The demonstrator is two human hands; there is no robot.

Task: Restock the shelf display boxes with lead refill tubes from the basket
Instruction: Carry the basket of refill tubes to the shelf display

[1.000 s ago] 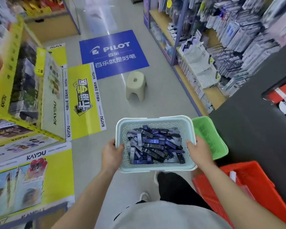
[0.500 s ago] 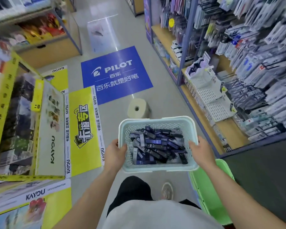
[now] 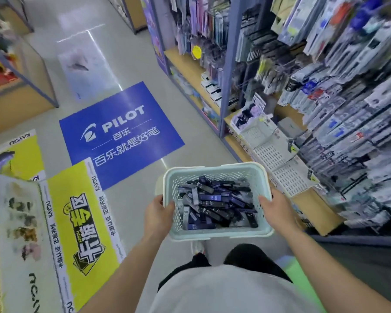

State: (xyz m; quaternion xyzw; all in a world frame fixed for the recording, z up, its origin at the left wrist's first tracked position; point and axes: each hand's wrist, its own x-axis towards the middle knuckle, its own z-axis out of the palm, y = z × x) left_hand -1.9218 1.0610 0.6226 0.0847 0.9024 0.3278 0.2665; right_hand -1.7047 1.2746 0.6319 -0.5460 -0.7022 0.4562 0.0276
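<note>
A pale blue perforated basket [image 3: 215, 170] hangs in front of me at waist height. It is filled with several dark blue and black lead refill tubes [image 3: 215, 204] lying in a loose heap. My left hand [image 3: 156, 212] grips the basket's left rim, thumb inside. My right hand [image 3: 278, 208] grips the right rim the same way. White display boxes [image 3: 278, 161] stand on the low wooden shelf to the right, just beyond the basket.
Shelving with hanging stationery packs [image 3: 339, 91] runs along the right side of the aisle. A yellow card display stand [image 3: 54, 222] is on the left. A blue PILOT floor sticker [image 3: 120, 132] lies ahead. A green basket [image 3: 300, 281] sits low by my right leg.
I have walked forward along the aisle with the basket held in both hands. The small stool has gone out of sight under the basket, the red basket has dropped out of view, and the shelf is closer.
</note>
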